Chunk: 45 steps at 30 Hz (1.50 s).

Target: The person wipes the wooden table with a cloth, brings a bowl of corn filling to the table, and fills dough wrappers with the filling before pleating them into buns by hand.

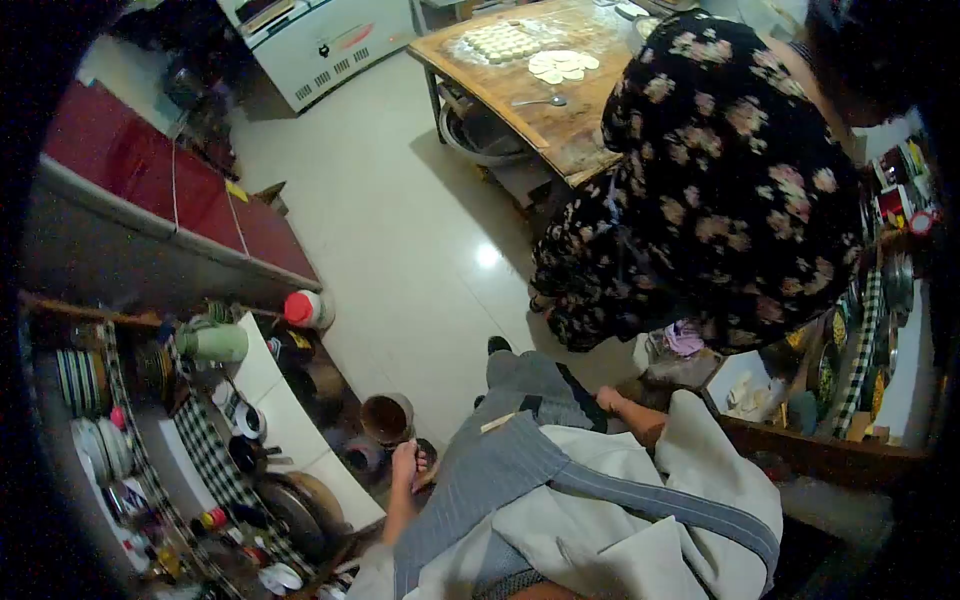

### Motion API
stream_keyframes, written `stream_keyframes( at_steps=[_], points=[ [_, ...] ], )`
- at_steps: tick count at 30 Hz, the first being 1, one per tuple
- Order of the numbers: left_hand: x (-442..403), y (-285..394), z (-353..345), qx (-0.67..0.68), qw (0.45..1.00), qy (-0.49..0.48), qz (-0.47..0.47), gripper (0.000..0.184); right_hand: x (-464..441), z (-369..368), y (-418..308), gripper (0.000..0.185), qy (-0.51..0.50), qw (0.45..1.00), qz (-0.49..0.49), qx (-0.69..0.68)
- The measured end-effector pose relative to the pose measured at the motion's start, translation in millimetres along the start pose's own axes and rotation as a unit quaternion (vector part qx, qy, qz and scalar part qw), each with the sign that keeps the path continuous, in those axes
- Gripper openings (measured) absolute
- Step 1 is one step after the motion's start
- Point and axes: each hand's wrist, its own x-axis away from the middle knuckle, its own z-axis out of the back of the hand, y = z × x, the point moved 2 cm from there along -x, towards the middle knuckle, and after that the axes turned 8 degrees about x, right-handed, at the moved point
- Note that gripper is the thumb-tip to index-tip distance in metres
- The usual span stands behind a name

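Note:
Low beside the left counter, my left hand (408,462) is closed around the handle of a round brown pot (387,418). The pot's open top faces up and its inside looks brown; what is in it I cannot make out. Darker round vessels stand on the floor just beside and below it. On the other side of my body, my right hand (608,399) hangs by my grey-trousered leg with its fingers curled in and nothing visible in them. A grey striped apron (490,480) covers my front.
Ahead, a wooden table (490,85) bears dough pieces (500,42), flattened rounds (563,66) and a spoon (540,101). A person in a floral dress (720,180) bends close on the right. Crowded shelves and a tiled counter (300,430) line the left; a red-lidded container (305,309) stands there.

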Motion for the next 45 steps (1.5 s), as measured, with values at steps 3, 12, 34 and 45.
stream_keyframes(
  at_steps=[3,12,34,45],
  points=[
    [-35,28,14,-0.041,0.998,-0.036,-0.013,0.028,-37,18,-30,0.024,0.013,1.0,0.003,-0.009],
    [-65,208,2,-0.167,0.983,0.028,-0.077,0.026,-133,226,-134,0.024,0.002,0.996,-0.077,-0.054],
    [-382,717,-398,-0.445,0.808,-0.266,-0.278,0.031,-322,678,-187,0.045,0.381,0.809,-0.219,-0.391],
    [-386,840,-849,-0.549,0.373,-0.506,-0.551,0.027,-394,738,-181,0.043,0.311,0.727,-0.4,-0.464]
  ],
)
